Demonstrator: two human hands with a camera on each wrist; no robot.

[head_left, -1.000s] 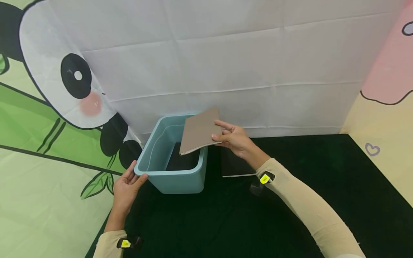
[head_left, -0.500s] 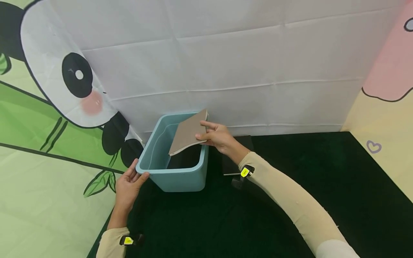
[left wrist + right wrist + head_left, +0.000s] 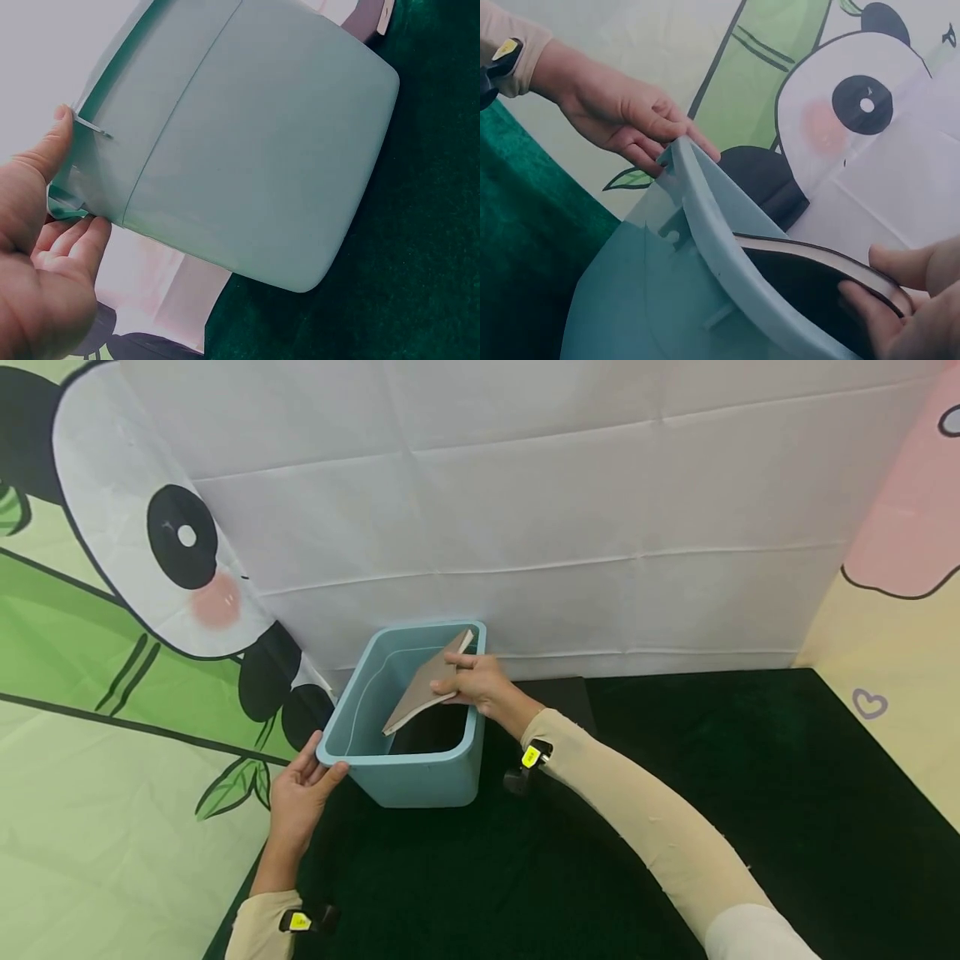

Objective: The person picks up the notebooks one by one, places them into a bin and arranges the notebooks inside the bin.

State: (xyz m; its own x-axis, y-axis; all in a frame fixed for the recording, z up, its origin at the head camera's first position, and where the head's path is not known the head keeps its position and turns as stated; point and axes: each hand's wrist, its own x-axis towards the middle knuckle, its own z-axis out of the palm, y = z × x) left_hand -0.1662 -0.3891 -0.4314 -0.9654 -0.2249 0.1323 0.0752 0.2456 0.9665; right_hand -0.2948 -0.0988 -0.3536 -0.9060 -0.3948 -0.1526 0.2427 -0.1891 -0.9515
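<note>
A light-blue plastic bin [image 3: 420, 785] stands on the dark green cloth in the head view. My left hand [image 3: 296, 797] pinches its near left corner at the rim, thumb outside, as the left wrist view also shows. Between thumb and fingers my right hand [image 3: 483, 687] holds a thin notebook with a taupe cover [image 3: 422, 687], tilted and partly down inside the bin. In the right wrist view the notebook's pale page edge [image 3: 810, 251] and dark underside show. A flat black item [image 3: 431, 732] lies at the bottom of the bin, partly hidden by the notebook.
A black notebook [image 3: 566, 697] lies on the green cloth [image 3: 712, 760] right of the bin, partly covered by my right forearm. Behind the bin hangs a white cloth backdrop [image 3: 525, 510], with a printed panda [image 3: 180, 535] on the left.
My right hand has moved left and lower with the taupe notebook, from above the bin's right rim into its opening, tilting it more steeply. My left hand stays on the corner.
</note>
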